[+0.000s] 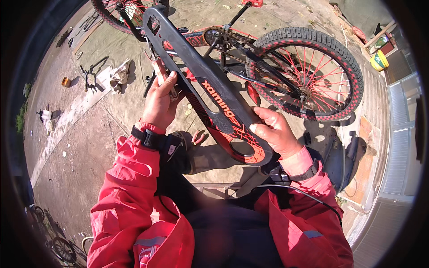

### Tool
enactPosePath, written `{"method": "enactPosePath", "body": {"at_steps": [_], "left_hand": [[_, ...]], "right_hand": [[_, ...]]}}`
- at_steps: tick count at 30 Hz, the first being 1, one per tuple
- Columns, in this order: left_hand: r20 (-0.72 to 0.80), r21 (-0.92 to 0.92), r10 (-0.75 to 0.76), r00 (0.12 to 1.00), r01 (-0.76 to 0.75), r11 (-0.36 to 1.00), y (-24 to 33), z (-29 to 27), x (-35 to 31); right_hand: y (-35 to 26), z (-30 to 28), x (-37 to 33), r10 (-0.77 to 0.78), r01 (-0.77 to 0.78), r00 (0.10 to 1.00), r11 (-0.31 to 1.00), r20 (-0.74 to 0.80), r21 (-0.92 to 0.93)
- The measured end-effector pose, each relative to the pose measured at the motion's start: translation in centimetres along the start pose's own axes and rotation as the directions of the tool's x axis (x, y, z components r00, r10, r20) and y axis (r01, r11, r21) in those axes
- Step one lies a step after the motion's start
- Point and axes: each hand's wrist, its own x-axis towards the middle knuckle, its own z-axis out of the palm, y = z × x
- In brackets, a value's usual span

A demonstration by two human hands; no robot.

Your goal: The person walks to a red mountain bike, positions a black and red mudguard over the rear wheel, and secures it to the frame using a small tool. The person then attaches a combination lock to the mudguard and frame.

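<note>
Left hand and right hand grip a long black-and-orange plastic guard between them, seemingly positioning it; turning it needs both.

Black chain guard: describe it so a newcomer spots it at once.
Find the large red-spoked bicycle wheel at upper right. Left of it, the black chain guard slants down to the right hand, which holds its edge. Unlike the tubular frame behind, it's broad, flat, with a round orange-bordered hole near its lower end.
</note>
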Motion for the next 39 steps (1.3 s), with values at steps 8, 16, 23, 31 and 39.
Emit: {"method": "enactPosePath", "body": {"at_steps": [8,16,23,31,39], "left_hand": [[-0.018,-0.131,-0.05,0.999,0.047,0.99,-1.7,-1.3,4.6],[-0.041,-0.191,-0.031,0.999,0.022,0.981,-1.6,-0.5,6.2],[0.008,-0.143,0.012,1.0,-0.011,0.99,-1.2,-1.6,5.6],[0.132,-0.005,0.101,0.986,-0.101,0.995,0.3,-2.3,2.9],[0.301,0.473,0.139,0.944,-0.274,0.837,-1.3,3.4,0.4]], "right_hand": [[4.0,-2.9,5.1,0.111,-0.111,0.991,0.994,-0.077,0.003],[6.8,-2.9,7.7,0.138,-0.164,0.97,0.979,-0.197,-0.119],[6.7,-2.3,7.8,0.085,-0.099,0.983,0.992,-0.161,-0.083],[6.6,-0.6,6.6,0.04,-0.06,0.993,0.982,-0.113,-0.177],[7.1,-2.1,5.5,-0.061,0.021,0.986,0.97,-0.158,-0.244]]}}
